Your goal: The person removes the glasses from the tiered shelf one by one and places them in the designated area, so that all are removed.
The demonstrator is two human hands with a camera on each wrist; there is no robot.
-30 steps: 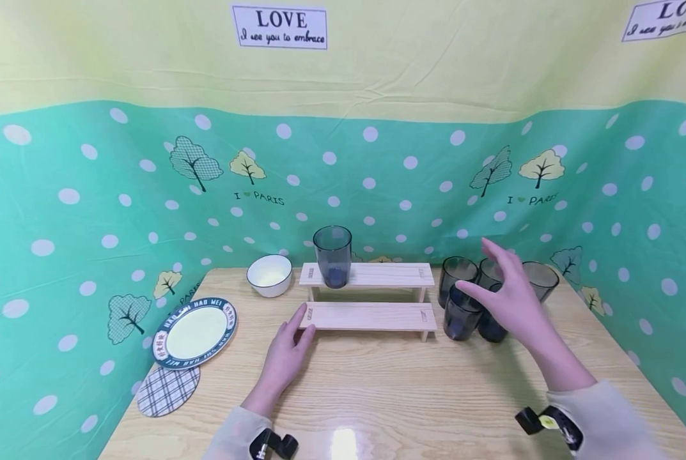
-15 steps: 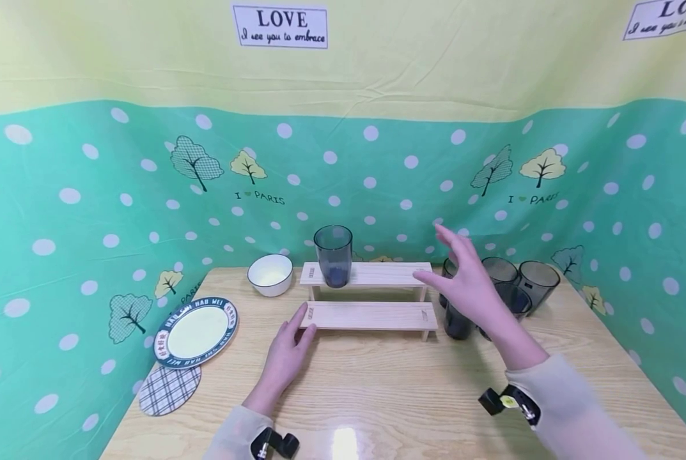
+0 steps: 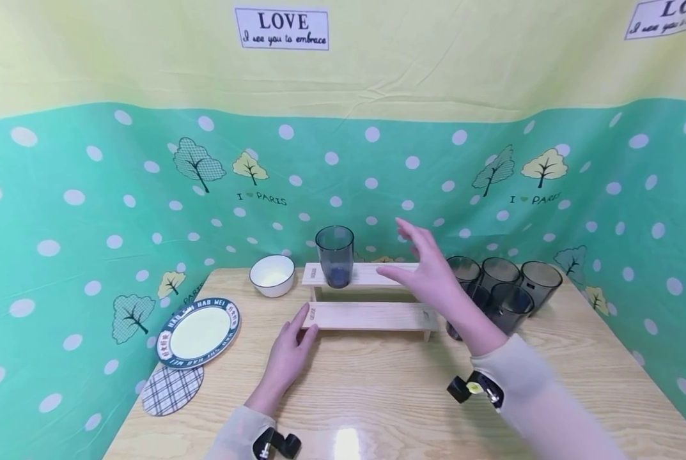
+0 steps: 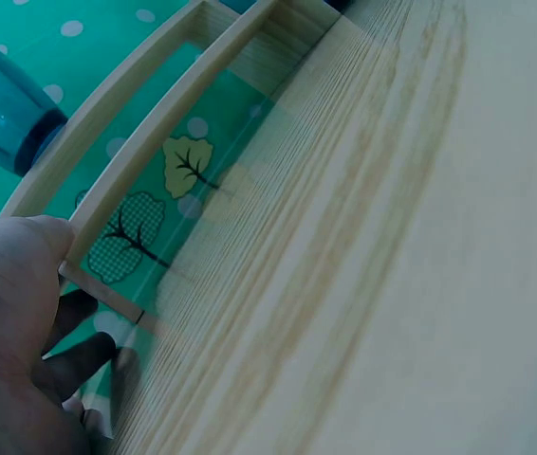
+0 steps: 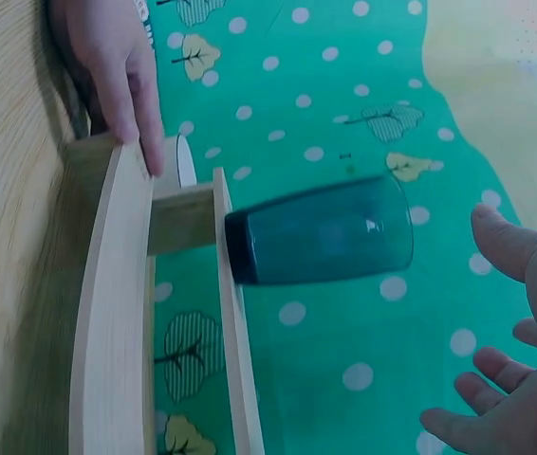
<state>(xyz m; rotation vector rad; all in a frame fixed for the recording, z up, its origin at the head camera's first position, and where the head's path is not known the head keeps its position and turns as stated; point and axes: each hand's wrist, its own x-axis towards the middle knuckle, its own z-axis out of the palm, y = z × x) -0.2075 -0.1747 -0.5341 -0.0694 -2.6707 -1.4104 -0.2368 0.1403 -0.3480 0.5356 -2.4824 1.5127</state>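
My left hand [image 3: 288,351] holds the left end of a two-step wooden rack [image 3: 371,315], thumb at the lower step's front corner and other fingers round its side. One smoked-grey drinking glass [image 3: 335,259] stands upright at the left of the upper step. To its right, my right hand [image 3: 426,271] hovers over the rack's right half with thumb and fingers spread, holding nothing. In the right wrist view, that hand [image 5: 525,351] is apart from the glass [image 5: 325,237]. Several matching glasses [image 3: 500,275] stand right of the rack, partly hidden by my right forearm.
A white bowl [image 3: 272,276] with a dark rim stands left of the rack. Farther left lies a blue-rimmed plate [image 3: 199,333], overlapping a checked round mat [image 3: 172,390]. Dotted green cloth [image 3: 371,160] hangs behind and along both sides of the wooden table [image 3: 377,396].
My right hand has moved left, from above the group of glasses to over the rack's right half, fingers still spread. My left hand stays at the rack's left end.
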